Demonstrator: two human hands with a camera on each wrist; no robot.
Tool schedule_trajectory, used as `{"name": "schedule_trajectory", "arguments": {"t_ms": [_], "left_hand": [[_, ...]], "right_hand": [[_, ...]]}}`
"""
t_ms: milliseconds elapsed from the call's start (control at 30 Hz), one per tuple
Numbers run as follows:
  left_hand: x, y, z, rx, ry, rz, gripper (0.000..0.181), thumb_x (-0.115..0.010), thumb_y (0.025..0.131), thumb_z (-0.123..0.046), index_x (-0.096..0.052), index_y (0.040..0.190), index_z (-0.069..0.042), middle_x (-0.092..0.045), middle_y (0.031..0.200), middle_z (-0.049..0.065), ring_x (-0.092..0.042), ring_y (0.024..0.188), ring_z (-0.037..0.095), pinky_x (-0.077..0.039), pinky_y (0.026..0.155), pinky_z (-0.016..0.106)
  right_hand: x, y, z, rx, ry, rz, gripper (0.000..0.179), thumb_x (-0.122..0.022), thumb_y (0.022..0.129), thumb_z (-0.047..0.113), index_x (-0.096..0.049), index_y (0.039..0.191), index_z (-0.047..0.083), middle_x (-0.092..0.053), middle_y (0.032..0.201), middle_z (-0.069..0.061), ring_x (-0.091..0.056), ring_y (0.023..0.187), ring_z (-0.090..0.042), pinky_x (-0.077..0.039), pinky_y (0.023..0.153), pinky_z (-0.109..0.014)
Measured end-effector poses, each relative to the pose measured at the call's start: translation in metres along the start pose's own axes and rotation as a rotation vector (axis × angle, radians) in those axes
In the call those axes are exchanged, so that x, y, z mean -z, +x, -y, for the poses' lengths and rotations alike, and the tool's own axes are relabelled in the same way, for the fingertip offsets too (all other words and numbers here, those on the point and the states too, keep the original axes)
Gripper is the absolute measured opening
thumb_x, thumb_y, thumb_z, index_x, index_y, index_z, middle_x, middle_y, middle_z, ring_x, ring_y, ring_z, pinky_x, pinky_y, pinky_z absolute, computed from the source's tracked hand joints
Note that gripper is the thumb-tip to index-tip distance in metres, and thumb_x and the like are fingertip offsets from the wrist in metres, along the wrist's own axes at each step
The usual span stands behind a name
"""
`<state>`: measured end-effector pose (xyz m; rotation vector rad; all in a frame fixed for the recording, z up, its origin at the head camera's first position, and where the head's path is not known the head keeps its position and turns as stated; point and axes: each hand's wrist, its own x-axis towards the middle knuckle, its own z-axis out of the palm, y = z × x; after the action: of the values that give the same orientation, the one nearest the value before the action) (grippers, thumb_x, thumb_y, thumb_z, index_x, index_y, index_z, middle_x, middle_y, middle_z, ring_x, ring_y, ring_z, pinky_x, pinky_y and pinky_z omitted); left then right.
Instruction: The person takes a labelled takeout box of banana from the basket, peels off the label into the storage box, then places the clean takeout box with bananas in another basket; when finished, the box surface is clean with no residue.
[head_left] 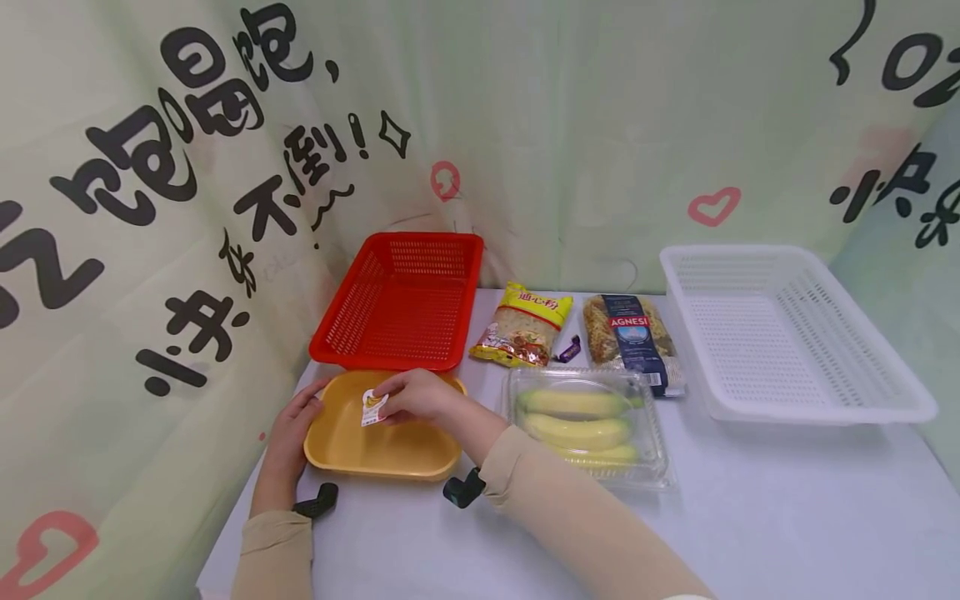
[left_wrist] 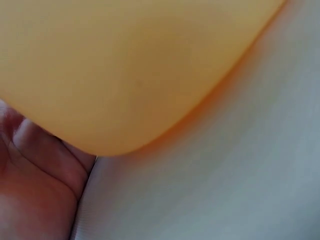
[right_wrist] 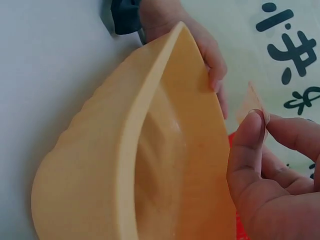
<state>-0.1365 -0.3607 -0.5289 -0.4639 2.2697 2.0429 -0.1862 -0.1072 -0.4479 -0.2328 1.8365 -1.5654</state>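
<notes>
A small white card with a yellow banana picture [head_left: 372, 407] is pinched between the thumb and index finger of my right hand [head_left: 420, 395], above the yellow plastic basin [head_left: 367, 462]. From the back it looks thin and pale in the right wrist view. My left hand [head_left: 288, 435] holds the basin's left rim, its fingertips at the edge. The left wrist view has part of that palm [left_wrist: 42, 175] against the basin's outer wall [left_wrist: 135, 80]; most of its fingers are hidden there. The inside of the basin that shows has nothing lying in it.
Behind the basin stands a red basket [head_left: 397, 312]. To the right are a yellow pasta bag [head_left: 525, 325], a purple-wrapped candy [head_left: 570, 349], an AGNESI pasta bag [head_left: 633, 333], a clear box of bananas [head_left: 581, 429] and a white basket [head_left: 780, 350]. A printed curtain [head_left: 555, 150] surrounds the table.
</notes>
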Motion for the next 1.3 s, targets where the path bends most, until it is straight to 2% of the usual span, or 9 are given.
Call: {"name": "schedule_trajectory", "arguments": {"t_ms": [300,400,533,633,767,867,1067,1300], "left_hand": [[0.001,0.001,0.001,0.003,-0.001,-0.006,0.044,-0.049,0.103,-0.031,-0.048,0.147,-0.024,-0.053,0.103,-0.005,-0.052,0.093,0.011,-0.051,0.076,0.015],[0.001,0.003,0.002,-0.003,0.012,-0.003,0.045,-0.050,0.102,-0.032,-0.048,0.147,-0.025,-0.053,0.103,-0.005,-0.052,0.093,0.012,-0.051,0.076,0.015],[0.001,0.004,0.003,-0.002,0.025,-0.011,0.044,-0.049,0.103,-0.032,-0.048,0.147,-0.025,-0.052,0.103,-0.004,-0.052,0.093,0.012,-0.050,0.075,0.015],[0.001,0.003,0.002,0.002,0.006,-0.008,0.044,-0.048,0.104,-0.029,-0.047,0.147,-0.023,-0.051,0.102,-0.004,-0.051,0.093,0.011,-0.050,0.075,0.015],[-0.003,-0.007,-0.010,0.015,-0.026,0.007,0.045,-0.046,0.104,-0.023,-0.044,0.149,-0.017,-0.050,0.102,-0.004,-0.050,0.093,0.011,-0.049,0.076,0.015],[-0.004,-0.009,-0.014,0.028,-0.028,0.007,0.046,-0.045,0.104,-0.021,-0.044,0.150,-0.017,-0.051,0.104,-0.003,-0.050,0.096,0.012,-0.049,0.078,0.015],[-0.002,0.000,-0.004,0.062,-0.013,-0.019,0.045,-0.045,0.105,-0.025,-0.045,0.149,-0.022,-0.052,0.112,-0.004,-0.049,0.102,0.013,-0.050,0.082,0.013],[-0.001,-0.001,-0.003,0.064,0.004,-0.027,0.045,-0.045,0.104,-0.027,-0.045,0.149,-0.024,-0.049,0.109,-0.003,-0.048,0.100,0.013,-0.049,0.080,0.013]], "right_hand": [[-0.006,0.016,-0.009,-0.045,0.058,-0.043,0.023,-0.070,0.084,-0.004,-0.071,0.107,-0.005,-0.069,0.089,-0.013,-0.065,0.064,-0.016,-0.061,0.067,-0.030],[-0.006,0.023,-0.014,-0.039,0.044,-0.046,0.024,-0.070,0.084,-0.005,-0.070,0.108,-0.007,-0.068,0.087,-0.013,-0.064,0.062,-0.016,-0.061,0.066,-0.029],[-0.011,0.029,-0.017,-0.036,-0.036,-0.035,0.023,-0.070,0.083,-0.002,-0.070,0.106,-0.006,-0.068,0.084,-0.011,-0.063,0.061,-0.016,-0.061,0.065,-0.028],[-0.015,0.031,-0.018,-0.064,-0.078,-0.043,0.021,-0.070,0.084,-0.002,-0.070,0.104,-0.006,-0.067,0.080,-0.011,-0.063,0.060,-0.017,-0.061,0.067,-0.030],[-0.021,0.036,-0.020,-0.088,-0.074,-0.069,0.021,-0.068,0.082,-0.006,-0.068,0.103,-0.009,-0.064,0.073,-0.010,-0.060,0.057,-0.017,-0.061,0.069,-0.033],[-0.023,0.040,-0.023,-0.086,-0.089,-0.088,0.022,-0.067,0.083,-0.008,-0.067,0.104,-0.009,-0.062,0.072,-0.009,-0.059,0.057,-0.016,-0.061,0.067,-0.032],[-0.029,0.042,-0.025,-0.059,-0.198,-0.130,0.024,-0.066,0.082,-0.008,-0.069,0.105,-0.007,-0.061,0.075,-0.006,-0.057,0.055,-0.013,-0.060,0.062,-0.030],[-0.033,0.042,-0.022,-0.031,-0.353,-0.139,0.016,-0.065,0.082,-0.007,-0.069,0.097,-0.004,-0.059,0.069,-0.003,-0.055,0.052,-0.012,-0.059,0.059,-0.029]]}}
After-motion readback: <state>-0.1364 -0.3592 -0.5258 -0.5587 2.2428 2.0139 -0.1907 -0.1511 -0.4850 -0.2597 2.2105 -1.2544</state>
